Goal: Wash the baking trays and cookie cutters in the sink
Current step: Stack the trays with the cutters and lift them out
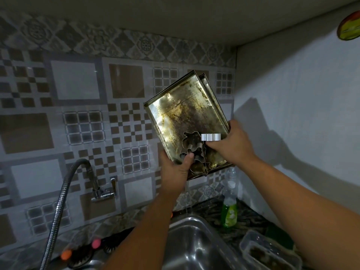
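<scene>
Two stained metal baking trays (pixel 181 114) are held stacked and tilted up high above the steel sink (pixel 192 242). Several metal cookie cutters (pixel 194 151) lie against the lower end of the front tray. My left hand (pixel 175 172) grips the trays' lower edge, thumb on the cutters. My right hand (pixel 231 143) grips the trays' right edge and pinches one bright cutter (pixel 210 137) with its fingertips. A thin stream of water (pixel 187 193) runs from the trays' lower corner down toward the sink.
A wall tap with a flexible metal hose (pixel 56 211) hangs at the left. A green dish-soap bottle (pixel 229 207) stands on the dark counter right of the sink. A plastic container (pixel 268 252) sits at the lower right. The tiled wall is close behind.
</scene>
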